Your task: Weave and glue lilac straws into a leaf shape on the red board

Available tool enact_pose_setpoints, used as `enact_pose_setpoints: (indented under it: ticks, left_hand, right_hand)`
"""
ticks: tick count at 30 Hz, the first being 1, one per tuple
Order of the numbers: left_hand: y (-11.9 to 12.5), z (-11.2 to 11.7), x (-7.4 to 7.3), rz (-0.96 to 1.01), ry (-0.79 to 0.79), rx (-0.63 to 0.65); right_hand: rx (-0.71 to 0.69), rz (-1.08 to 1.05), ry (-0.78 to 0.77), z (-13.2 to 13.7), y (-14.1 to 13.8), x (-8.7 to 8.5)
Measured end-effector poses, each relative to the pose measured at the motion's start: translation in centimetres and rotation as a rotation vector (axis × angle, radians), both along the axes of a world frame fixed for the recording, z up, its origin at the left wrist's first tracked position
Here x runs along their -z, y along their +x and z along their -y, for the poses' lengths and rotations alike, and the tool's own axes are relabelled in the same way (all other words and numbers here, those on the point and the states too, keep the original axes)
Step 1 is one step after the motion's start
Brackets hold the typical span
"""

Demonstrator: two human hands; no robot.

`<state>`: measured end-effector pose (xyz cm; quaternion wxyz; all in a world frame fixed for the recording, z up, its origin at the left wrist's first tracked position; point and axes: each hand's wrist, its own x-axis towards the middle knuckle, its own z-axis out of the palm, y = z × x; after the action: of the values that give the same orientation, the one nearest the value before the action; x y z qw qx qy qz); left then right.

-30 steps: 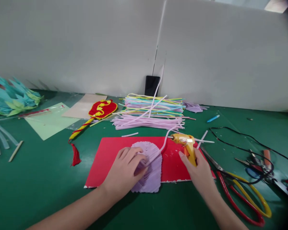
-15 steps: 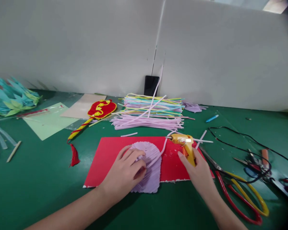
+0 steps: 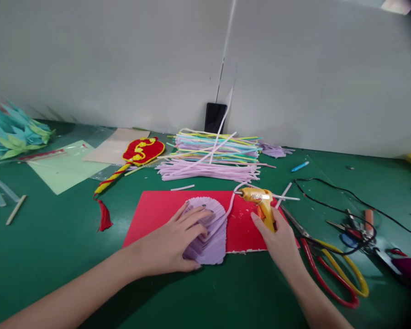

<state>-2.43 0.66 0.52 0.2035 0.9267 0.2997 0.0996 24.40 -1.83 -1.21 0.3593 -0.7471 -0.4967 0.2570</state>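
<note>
My left hand (image 3: 178, 237) lies with its fingers spread over a lilac panel of pipe cleaners (image 3: 214, 249), rounded at the top. The panel rests on a red board (image 3: 245, 235) and overhangs its near edge. From the panel's right side a loose lilac pipe cleaner (image 3: 232, 203) curves up behind the nozzle of a yellow glue gun (image 3: 267, 212). Its grip is in my right hand (image 3: 281, 240), the thumb close to the orange trigger. A clear glue stick (image 3: 287, 197) sticks out of the gun's back, and the nozzle points left.
Scissors with red and yellow handles (image 3: 340, 269) lie right of the board, beside a tangle of tools (image 3: 359, 230) and a black cord (image 3: 349, 196). Bundled pipe cleaners (image 3: 208, 170) and a phone (image 3: 215, 117) stand behind. A red-and-yellow fan shape (image 3: 144, 151) lies left.
My left hand has flattened, its thumb and fingers spreading out over the lilac panel. The glue gun stays in my right hand. The whole view has shifted slightly.
</note>
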Motion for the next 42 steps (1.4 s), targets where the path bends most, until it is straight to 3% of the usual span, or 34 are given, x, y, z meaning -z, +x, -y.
enact_pose_setpoints:
  ticks: [6, 11, 16, 22, 27, 29, 34, 37, 42]
  left_hand:
    - [0.8, 0.3, 1.1, 0.072, -0.001, -0.065]
    - [0.5, -0.3, 1.6, 0.204, 0.06, -0.207]
    - [0.9, -0.4, 2.1, 0.167, 0.167, -0.098]
    - [0.6, -0.3, 2.0, 0.191, 0.223, -0.099]
    - [0.0, -0.2, 1.6, 0.153, 0.251, -0.008]
    - [0.0, 0.0, 1.5, 0.145, 0.216, -0.01]
    - [0.3, -0.2, 1.6, 0.132, 0.172, -0.175]
    - [0.3, -0.6, 1.8, 0.088, 0.133, -0.209]
    - [0.4, -0.9, 1.8, 0.085, 0.024, -0.248]
  right_hand:
    - [0.005, 0.063, 0.015, 0.0, 0.0, 0.1]
    - [0.033, 0.177, 0.063, -0.1, 0.0, 0.4]
    - [0.032, 0.186, 0.121, -0.2, 0.0, 0.7]
    - [0.033, 0.201, 0.11, -0.1, 0.1, 0.1]
    - [0.046, 0.244, 0.129, 0.1, 0.5, -0.2]
    - [0.024, 0.278, 0.141, 0.1, 0.6, 0.0]
    - [-0.078, 0.455, 0.249, 0.2, 0.7, 1.3]
    - [-0.171, 0.577, 0.279, 0.6, 0.6, 1.9]
    - [-0.273, 0.755, 0.342, 1.2, 0.4, 1.5]
